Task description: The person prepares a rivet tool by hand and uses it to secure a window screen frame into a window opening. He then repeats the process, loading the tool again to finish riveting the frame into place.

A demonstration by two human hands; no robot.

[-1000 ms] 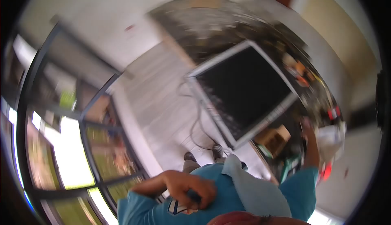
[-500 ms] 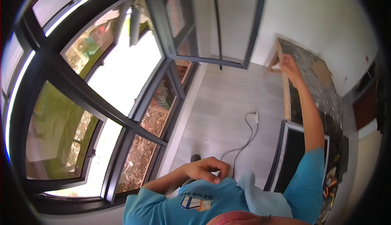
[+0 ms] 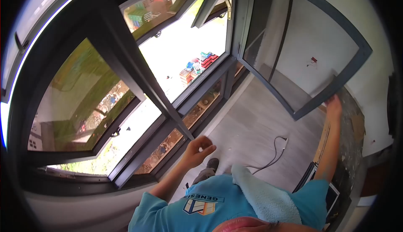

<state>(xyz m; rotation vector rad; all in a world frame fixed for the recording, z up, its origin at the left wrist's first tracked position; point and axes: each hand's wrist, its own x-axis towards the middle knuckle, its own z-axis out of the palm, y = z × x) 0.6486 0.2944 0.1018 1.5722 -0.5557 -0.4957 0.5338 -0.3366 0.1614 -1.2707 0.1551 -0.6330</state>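
Left hand (image 3: 197, 148) raised empty, fingers loosely curled, near dark metal window frame (image 3: 168, 106) at 10 o'clock. Right hand (image 3: 334, 104) placed against open dark-framed glass window sash (image 3: 302, 51) corner, 2 o'clock; grip cannot be told.

A grey floor (image 3: 260, 125) spreads below the dark window frame (image 3: 138, 76). On it, right of the frame, a white cable (image 3: 273, 158) trails. A pale blue towel (image 3: 264, 196) lies nearer than the cable. Colourful crates (image 3: 197, 66) are stacked outside beyond the frame.
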